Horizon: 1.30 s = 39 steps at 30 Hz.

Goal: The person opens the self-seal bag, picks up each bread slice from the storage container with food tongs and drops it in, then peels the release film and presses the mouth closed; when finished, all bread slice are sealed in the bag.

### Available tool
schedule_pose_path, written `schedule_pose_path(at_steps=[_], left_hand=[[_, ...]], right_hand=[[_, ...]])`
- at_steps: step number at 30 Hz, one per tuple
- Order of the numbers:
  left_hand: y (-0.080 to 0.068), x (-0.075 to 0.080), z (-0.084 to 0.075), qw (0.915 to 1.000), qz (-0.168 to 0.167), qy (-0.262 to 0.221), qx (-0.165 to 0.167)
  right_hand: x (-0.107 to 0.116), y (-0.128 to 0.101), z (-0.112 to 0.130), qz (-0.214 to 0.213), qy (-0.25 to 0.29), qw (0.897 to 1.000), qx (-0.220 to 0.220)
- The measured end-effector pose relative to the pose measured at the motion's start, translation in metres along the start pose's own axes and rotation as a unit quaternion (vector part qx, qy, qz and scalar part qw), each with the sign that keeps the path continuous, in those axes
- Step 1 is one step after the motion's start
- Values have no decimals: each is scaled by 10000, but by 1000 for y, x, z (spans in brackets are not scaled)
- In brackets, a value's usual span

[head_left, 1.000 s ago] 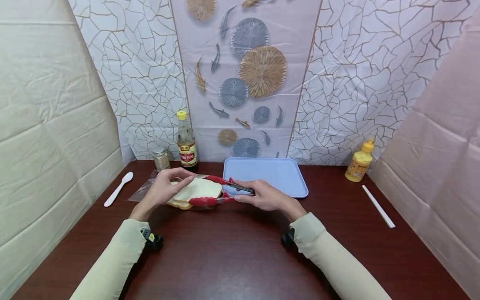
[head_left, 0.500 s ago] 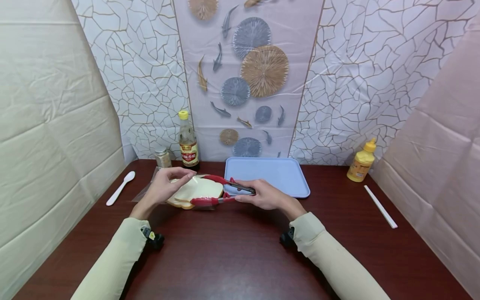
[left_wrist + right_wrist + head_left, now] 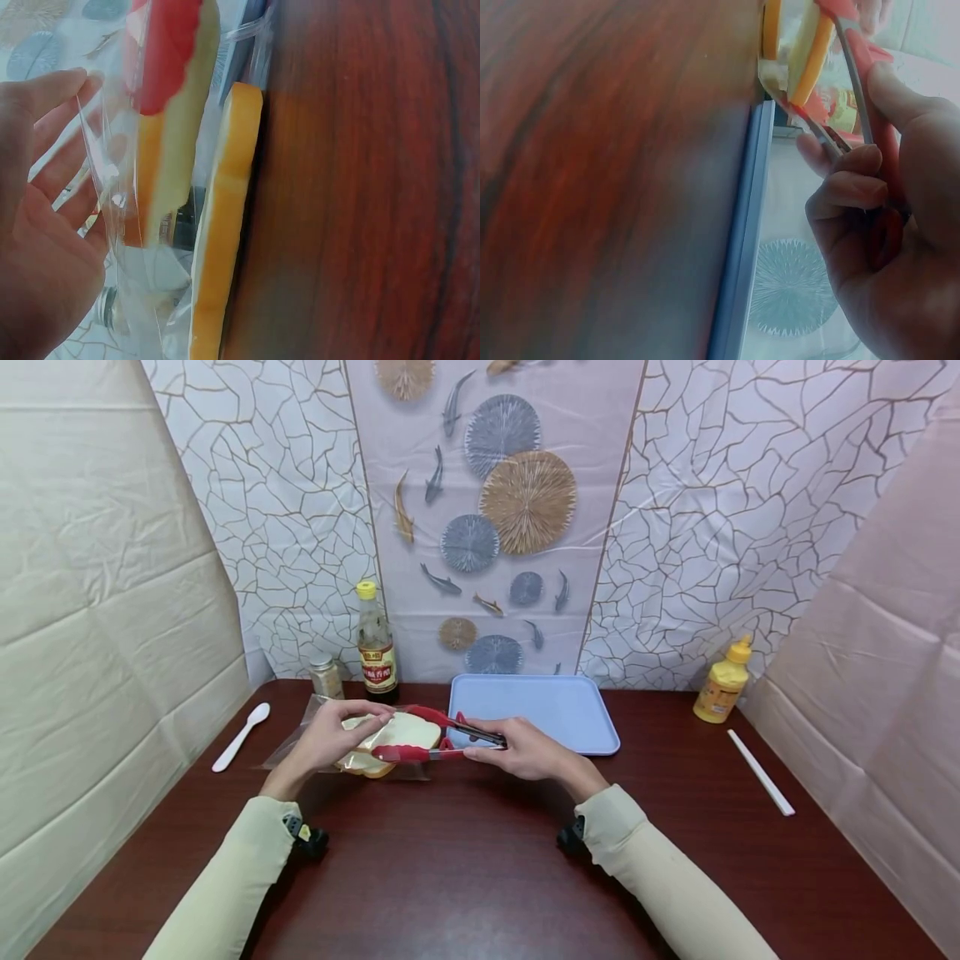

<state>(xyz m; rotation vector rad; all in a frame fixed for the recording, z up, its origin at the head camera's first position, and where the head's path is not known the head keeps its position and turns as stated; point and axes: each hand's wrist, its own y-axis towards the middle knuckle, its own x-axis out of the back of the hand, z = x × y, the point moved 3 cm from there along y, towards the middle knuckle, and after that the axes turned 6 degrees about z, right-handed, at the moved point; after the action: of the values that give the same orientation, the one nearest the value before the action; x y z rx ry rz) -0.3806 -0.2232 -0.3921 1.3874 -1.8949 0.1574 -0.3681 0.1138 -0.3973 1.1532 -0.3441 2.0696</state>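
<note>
My left hand (image 3: 330,735) pinches the edge of a clear plastic bag (image 3: 112,172) between thumb and fingertips and holds it raised. With my right hand (image 3: 528,747) I grip red-tipped kitchen tongs (image 3: 405,753) by their handles. The tongs' red heads clasp a slice of bread (image 3: 412,731) from both sides, at the mouth of the bag. Another slice (image 3: 225,225) lies lower, close over the table, with a gap between the two slices in the left wrist view. My left hand hides part of the bread in the head view.
Behind the tongs is a light blue tray (image 3: 540,710). A vinegar bottle (image 3: 377,652) and a seasoning jar (image 3: 326,677) stand at the back left, with a white spoon (image 3: 242,737) nearer. On the right are a yellow squeeze bottle (image 3: 722,685) and a white stick (image 3: 761,774).
The tongs with the held slice have shifted slightly left and the slice sits a little higher, showing more of the lower slice. My left hand stays on the bag.
</note>
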Motion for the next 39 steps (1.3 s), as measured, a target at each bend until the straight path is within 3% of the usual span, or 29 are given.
schedule_pose_path(at_steps=[26, 39], left_hand=[[0, 0, -3, 9999, 16, -115, -27], [0, -1, 0, 9999, 26, -8, 156]], right_hand=[[-31, 50, 28, 100, -7, 9999, 129], [-25, 37, 19, 130, 384, 9992, -23]])
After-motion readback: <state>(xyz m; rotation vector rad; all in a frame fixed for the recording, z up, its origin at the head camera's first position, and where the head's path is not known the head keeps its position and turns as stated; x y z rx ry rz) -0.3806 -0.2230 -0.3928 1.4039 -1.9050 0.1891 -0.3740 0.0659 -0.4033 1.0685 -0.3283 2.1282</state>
